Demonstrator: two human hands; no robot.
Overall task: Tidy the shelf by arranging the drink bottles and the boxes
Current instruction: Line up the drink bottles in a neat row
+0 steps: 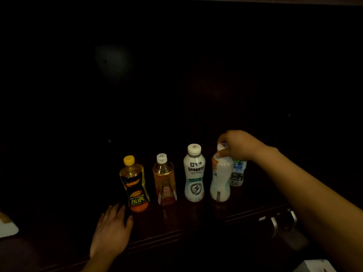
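Right hand grips one of five bottles; left hand flat.

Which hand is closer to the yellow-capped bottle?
Left. The left hand lies flat on the shelf just in front of the yellow-capped bottle; the right hand grips a white bottle three places over.

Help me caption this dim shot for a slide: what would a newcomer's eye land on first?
A row of plastic drink bottles glows against the dark wooden shelf, from the yellow-capped Hi-Tiger bottle on the left to the white electrolyte bottle. At the right end, the right hand grips the top of a white bottle with an orange label. The left hand rests open on the shelf edge.
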